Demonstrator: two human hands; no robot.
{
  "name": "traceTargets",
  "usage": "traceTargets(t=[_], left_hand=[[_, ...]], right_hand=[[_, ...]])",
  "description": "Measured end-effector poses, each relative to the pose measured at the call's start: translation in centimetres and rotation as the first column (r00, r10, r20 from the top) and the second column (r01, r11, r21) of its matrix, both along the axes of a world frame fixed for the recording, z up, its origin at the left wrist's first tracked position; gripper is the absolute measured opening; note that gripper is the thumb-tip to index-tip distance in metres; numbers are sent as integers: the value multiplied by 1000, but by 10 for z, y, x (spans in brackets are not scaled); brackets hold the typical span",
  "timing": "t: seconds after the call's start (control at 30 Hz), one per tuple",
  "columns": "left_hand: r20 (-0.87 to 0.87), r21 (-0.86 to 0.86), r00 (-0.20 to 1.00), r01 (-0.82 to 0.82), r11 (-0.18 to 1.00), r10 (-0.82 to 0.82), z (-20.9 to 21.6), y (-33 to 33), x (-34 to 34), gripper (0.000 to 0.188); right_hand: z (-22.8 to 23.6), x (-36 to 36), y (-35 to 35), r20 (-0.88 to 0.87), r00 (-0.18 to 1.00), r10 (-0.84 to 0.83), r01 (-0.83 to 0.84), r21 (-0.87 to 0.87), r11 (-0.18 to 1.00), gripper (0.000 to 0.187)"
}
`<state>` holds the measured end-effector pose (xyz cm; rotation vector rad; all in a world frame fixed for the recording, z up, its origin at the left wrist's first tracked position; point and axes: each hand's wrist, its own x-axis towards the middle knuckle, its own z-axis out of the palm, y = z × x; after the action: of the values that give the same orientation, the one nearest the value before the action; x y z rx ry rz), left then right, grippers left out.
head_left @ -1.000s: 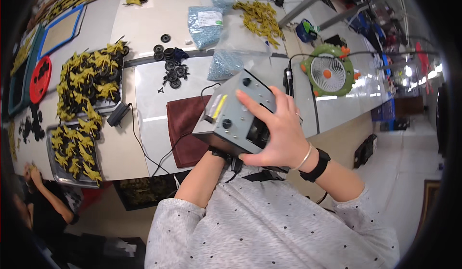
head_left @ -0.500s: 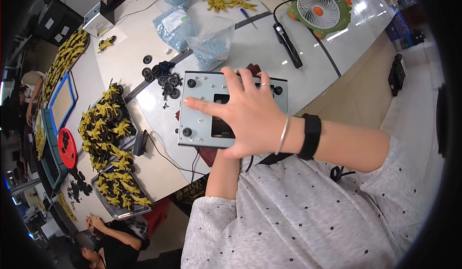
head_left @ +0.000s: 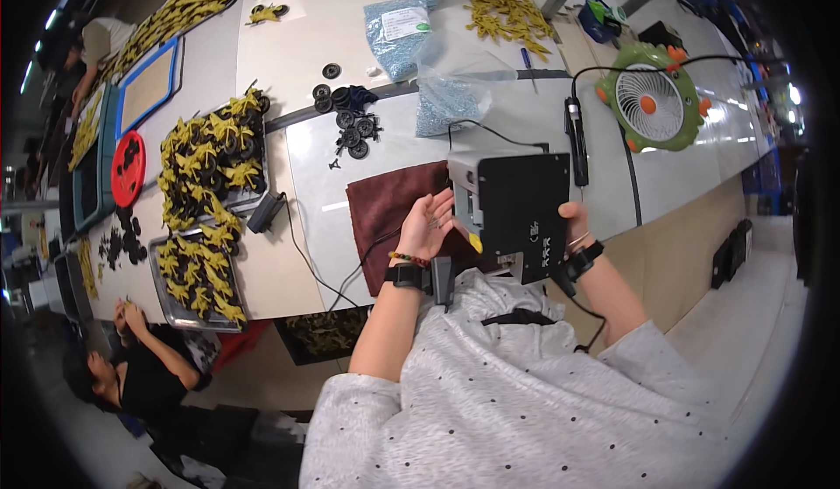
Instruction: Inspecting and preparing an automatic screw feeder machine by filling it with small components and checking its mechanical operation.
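A black and grey metal box [head_left: 523, 213], tilted in front of my body, shows a black plate with pale markings. Its grey side with an opening faces left. My right hand [head_left: 573, 225] grips the box's right edge, fingers partly hidden behind it. Beside the opening my left hand [head_left: 427, 225] lies palm up, fingers stretched toward the box. Small shiny bits seem to rest in that palm, too tiny to name surely. A yellow piece [head_left: 475, 242] shows at the box's lower left. Beneath is a dark red cloth [head_left: 376, 205].
Trays of yellow-and-black toy motorcycles [head_left: 197, 270] stand left, near loose black wheels [head_left: 357, 126]. Bags of pale blue bits [head_left: 446, 104], a black electric screwdriver [head_left: 576, 143] and a green fan [head_left: 652, 100] lie farther back. Cables cross the table. Another person [head_left: 144, 358] sits lower left.
The box has turned from its grey, footed face to its black plate and sits farther right. My right hand moved from that face to the edge; my left hand came into view.
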<state>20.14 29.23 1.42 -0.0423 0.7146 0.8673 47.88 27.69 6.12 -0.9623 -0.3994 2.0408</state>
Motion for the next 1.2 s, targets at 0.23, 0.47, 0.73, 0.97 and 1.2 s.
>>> traceTargets(t=[0.23,0.47,0.73,0.97,1.2], left_hand=[[0,-25,999,-53,998,53,66,-8,-9,46],[295,-215,923,-188,958,248,86,11,-34,43],[-696,659,674,461,594,249,209,161,7,34],[-893,-283,-226,955,-93,390,159,233,38,32],[-923,-102,-17,974,-202,385,121,237,31,32]], right_hand=[[-74,-6,-4,-241,921,-306,294,-85,952,69],[-85,-27,-7,-287,931,-226,208,-94,974,70],[-100,-33,-1,-363,895,-260,235,-113,965,71],[-106,-31,0,-421,861,-286,255,-129,958,72],[-113,-28,-11,-458,847,-270,224,-152,963,72]])
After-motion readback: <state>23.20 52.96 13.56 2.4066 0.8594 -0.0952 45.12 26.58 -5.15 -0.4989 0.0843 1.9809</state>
